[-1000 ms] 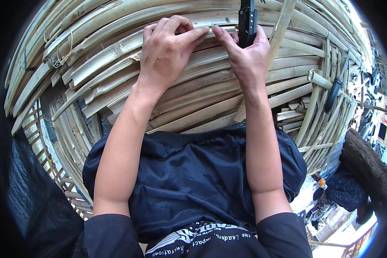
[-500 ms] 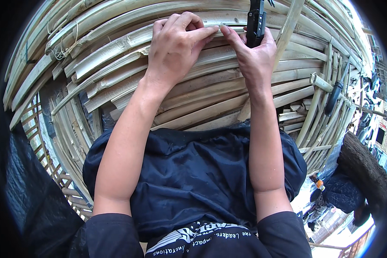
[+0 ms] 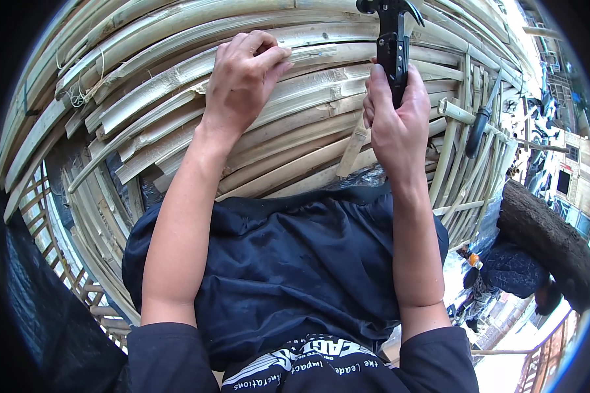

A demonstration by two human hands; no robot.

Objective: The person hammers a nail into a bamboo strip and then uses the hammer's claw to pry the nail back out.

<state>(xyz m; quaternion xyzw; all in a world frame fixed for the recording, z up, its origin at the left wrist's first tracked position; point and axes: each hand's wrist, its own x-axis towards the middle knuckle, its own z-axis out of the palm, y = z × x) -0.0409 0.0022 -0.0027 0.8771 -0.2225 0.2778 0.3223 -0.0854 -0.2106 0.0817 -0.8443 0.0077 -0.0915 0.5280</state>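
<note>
Bamboo surface: long, pale, split bamboo strips (image 3: 308, 85), laid side by side in a broad spread, bowed by the lens, with rough, uneven ends at the left.
Left hand: bare left hand (image 3: 242, 72), low over the strips, fingers curled, thumb and forefinger close together; cannot tell whether pinching anything or touching the bamboo.
Right hand: bare right hand (image 3: 401, 124), wrapped firmly around the handle of a black claw hammer (image 3: 392, 56) with pale, rivet-like dots.
Hammer: above the strips, to the right of the left hand and well apart from it, head toward the upper edge of the view.
Slanting piece: flat, pale bamboo slat (image 3: 353, 152), lower end just left of the right hand.
String: thin, pale, tangled twine (image 3: 80, 99), on the strips at the upper left.
Right edge of the surface: slimmer, upright bamboo strips (image 3: 455, 177); near their top, a black-handled tool with a slim metal blade (image 3: 480, 130).
Lap: shiny, wrinkled, dark navy cloth (image 3: 288, 268), spread between the forearms; below it, a black short-sleeved shirt with white print (image 3: 432, 354).
Room, left: glossy black sheet (image 3: 52, 295), beside an open lattice of thin bamboo slats (image 3: 98, 288).
Room, right: thick, rough, dark brown log (image 3: 544, 236), lying slantwise; near it, a small orange object (image 3: 473, 260), too small to identify.
Light: bright white glare at the lower right.
</note>
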